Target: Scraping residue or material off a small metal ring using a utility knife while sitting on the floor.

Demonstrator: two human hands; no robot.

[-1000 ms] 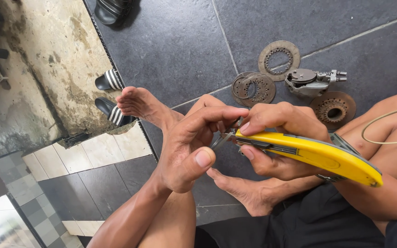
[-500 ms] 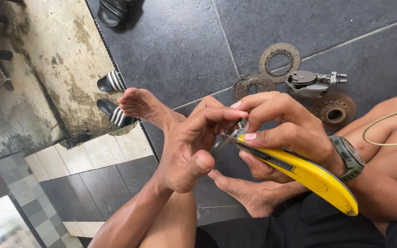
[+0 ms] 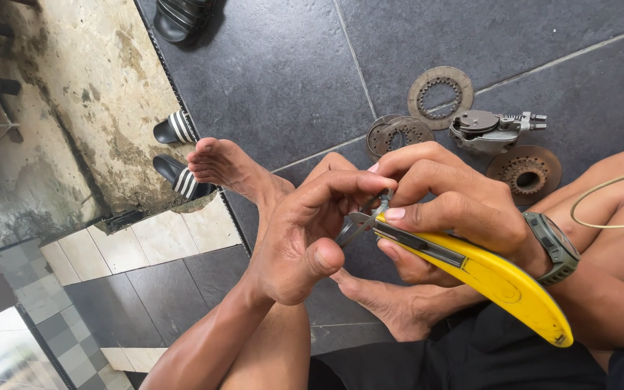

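My right hand (image 3: 456,206) grips a yellow utility knife (image 3: 485,274), its blade tip pointing left toward my left hand. My left hand (image 3: 305,231) pinches a small thin metal ring or part (image 3: 352,230) between thumb and fingers, right at the blade tip. Both hands meet above my crossed bare feet (image 3: 232,170). A grey watch (image 3: 552,245) sits on my right wrist. The small part is mostly hidden by fingers.
On the dark floor tiles beyond the hands lie round toothed clutch plates (image 3: 440,88), a ringed plate (image 3: 399,133), a rusty hub disc (image 3: 525,172) and a grey metal mechanism (image 3: 489,130). Striped black sandals (image 3: 175,130) sit by a stained concrete step at left.
The knife handle swung down and to the right, then settled; my right hand shifted slightly over the left. My left hand keeps its pinch on the small part.
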